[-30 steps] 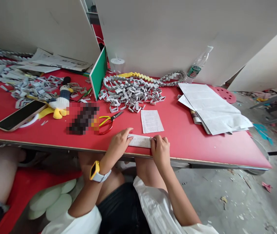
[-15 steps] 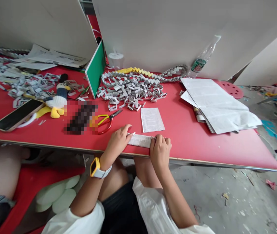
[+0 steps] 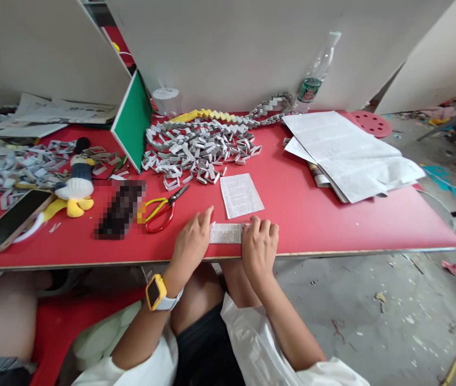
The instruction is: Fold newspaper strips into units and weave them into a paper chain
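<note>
A folded strip of printed paper lies at the front edge of the red table. My left hand is at its left end, thumb and fingers closed on the paper. Over the right end, the curled fingers of my right hand press down and cover that part. Just beyond the strip lies a flat printed sheet. Pliers with yellow and red handles rest to the left of my left hand, their jaws pointing away.
Behind the sheet is a heap of folded paper links, with a linked paper chain at the back. Large sheets lie right. A bottle, cup, green board, plush bird and phone stand or lie around.
The view has shifted, so the table's things sit further left. The strip now lies flatter and level, my right hand lower over its end. Both hands stay on it.
</note>
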`<state>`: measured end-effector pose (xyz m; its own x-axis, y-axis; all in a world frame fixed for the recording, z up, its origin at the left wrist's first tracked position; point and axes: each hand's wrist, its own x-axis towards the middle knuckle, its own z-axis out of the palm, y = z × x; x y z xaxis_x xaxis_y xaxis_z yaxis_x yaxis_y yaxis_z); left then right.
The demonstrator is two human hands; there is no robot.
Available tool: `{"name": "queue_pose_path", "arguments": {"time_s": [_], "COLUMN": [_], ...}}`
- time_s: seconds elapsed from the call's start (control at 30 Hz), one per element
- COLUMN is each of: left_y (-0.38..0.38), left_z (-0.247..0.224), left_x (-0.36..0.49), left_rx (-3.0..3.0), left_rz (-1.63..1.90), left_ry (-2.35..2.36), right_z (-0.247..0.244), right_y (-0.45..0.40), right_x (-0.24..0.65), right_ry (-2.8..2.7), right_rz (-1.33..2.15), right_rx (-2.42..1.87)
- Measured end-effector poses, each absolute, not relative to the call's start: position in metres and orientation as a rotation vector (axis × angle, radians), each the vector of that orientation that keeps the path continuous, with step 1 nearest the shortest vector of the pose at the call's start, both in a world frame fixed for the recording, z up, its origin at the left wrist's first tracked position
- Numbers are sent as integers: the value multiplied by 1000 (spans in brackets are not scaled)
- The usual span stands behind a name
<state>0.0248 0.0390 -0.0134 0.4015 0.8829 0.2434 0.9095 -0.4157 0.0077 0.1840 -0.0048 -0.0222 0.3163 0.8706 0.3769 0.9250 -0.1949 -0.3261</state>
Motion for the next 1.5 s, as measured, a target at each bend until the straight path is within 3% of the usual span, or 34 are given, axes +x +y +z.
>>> {"name": "queue_pose_path", "arguments": {"time_s": [0.1,0.23,0.4,0.53,0.8,0.9,1.2,1.5], "left_y": [33,30,34,27,-18,-22,-6,3], "left_z": [-11,-11,-13,-11,-17,-18,-19,-13], "left_x": [30,31,28,22,0,-6,2,11], "left_rx": [-2423,-2372,-2463,-2674,-2779,-2812,-2745,-2619], "left_rz": [-208,-318,-526,-563,-679,-696,-920,-752], "left_ry": [-1501,-1491,-1469,-1191,-996,-997,-1494,-1873], "right_z": [-23,-28,-23,-13,-6,-4,-9,-16], "right_y": [-7,-21,-44,-47,-43,-46,-27,-14], "right_x": [182,188,220,242,238,229,219,202], "right_ry": [-1958,-2401,-2307,-2312,-2243,-2288,-2163,-1939], "right_rz": [-86,145,105,82,-118,-44,96,84], "right_rx": [-1799,-1342,-1566,-1614,-1571,-1461,-1611,-1937]}}
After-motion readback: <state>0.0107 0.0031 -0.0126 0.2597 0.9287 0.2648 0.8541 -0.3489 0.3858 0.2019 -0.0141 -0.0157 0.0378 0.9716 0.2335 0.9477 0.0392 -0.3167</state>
